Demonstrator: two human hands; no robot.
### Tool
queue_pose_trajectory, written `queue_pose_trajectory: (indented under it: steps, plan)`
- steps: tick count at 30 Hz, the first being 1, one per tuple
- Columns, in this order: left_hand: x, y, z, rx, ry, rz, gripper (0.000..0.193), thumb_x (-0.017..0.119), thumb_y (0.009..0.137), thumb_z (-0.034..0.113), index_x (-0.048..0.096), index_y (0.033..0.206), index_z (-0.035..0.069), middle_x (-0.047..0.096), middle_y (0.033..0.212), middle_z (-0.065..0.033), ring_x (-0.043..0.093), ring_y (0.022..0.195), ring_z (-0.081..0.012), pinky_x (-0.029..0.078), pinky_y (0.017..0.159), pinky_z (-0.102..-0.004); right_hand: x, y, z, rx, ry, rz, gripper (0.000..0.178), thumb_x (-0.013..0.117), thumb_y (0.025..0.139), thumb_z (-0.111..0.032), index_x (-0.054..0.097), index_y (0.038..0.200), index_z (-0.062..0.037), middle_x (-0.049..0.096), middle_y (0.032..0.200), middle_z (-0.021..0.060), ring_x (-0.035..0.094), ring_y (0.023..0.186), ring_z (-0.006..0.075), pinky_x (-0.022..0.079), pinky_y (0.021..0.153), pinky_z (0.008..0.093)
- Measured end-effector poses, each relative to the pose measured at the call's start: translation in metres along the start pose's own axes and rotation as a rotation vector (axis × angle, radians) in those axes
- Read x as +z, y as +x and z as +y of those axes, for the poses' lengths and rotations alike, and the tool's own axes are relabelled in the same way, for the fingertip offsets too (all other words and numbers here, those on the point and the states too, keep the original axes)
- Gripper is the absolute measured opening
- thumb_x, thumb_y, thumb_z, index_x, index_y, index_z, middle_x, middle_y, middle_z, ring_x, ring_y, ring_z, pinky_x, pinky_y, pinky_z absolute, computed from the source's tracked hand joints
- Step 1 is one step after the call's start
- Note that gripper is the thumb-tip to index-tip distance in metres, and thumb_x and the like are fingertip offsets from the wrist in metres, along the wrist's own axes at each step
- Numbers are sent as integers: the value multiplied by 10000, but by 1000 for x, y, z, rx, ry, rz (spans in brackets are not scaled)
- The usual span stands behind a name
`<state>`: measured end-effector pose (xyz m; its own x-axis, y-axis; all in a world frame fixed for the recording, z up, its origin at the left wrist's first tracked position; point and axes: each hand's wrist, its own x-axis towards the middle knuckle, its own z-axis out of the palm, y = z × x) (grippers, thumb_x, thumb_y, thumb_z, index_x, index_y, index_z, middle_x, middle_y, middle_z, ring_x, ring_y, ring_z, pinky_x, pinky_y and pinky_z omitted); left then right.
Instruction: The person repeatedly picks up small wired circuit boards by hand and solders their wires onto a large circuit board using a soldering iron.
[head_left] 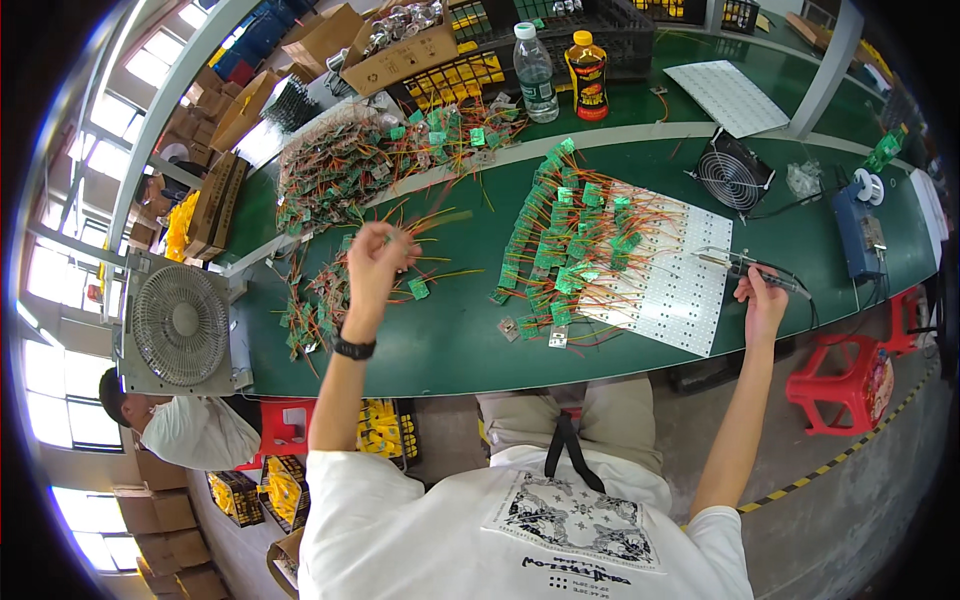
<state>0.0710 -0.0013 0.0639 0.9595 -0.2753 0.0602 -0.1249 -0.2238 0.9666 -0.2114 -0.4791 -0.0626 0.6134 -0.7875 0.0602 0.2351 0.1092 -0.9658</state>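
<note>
My right hand (762,292) grips a soldering iron (780,280) like a pen, its tip over the right edge of a white perforated panel (690,290). Rows of small green circuit boards (550,240) with orange and red wires lie along the panel's left side. My left hand (378,258), fingers curled together, is raised over a loose heap of wired boards (325,295). Orange wires fan out beside its fingertips, partly blurred, and what it pinches cannot be made out. A larger pile of wired boards (335,165) lies beyond it.
A small round fan (735,175) and a blue soldering station (858,235) with a solder spool stand at right. At the back are a water bottle (536,75), a dark drink bottle (587,78) and another white panel (728,95). A grey fan (180,325) stands left, near a seated person.
</note>
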Motion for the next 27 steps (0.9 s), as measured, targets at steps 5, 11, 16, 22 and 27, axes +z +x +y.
queue_pose_trajectory:
  steps: [5,11,16,22,27]
  plan:
    - [9,-60,-40,92,446,-176,115,674,810,57,617,888,-5,707,799,-89,697,708,-167,546,652,-262,3,2,-1,-7,2,-29,200,669,890,-98,623,1027,40,640,741,80,591,578,148,421,529,234]
    - [12,-74,-23,46,904,-371,104,715,772,100,673,803,9,710,756,-94,706,703,-186,549,670,-290,2,1,-1,-6,0,-18,208,666,888,-90,624,1044,40,641,746,81,587,585,151,419,542,240]
    - [-3,-73,-30,-131,505,-433,151,623,919,86,624,896,-64,721,856,-124,687,779,-124,535,694,-241,5,1,-1,-9,7,-17,215,662,891,-88,621,1058,42,642,756,80,587,596,150,420,547,241]
    - [5,-93,-54,-254,141,-360,165,564,968,78,574,1039,-72,715,981,-117,662,897,-111,535,764,-236,1,2,-1,2,8,-26,219,657,894,-88,620,1066,41,643,761,80,587,599,147,420,546,240]
    - [23,-100,-53,-265,4,-326,144,556,969,59,578,1020,-74,704,999,-147,668,935,-141,549,767,-246,1,0,-1,-10,6,-29,214,656,894,-88,622,1063,40,648,762,82,590,597,149,420,541,243]
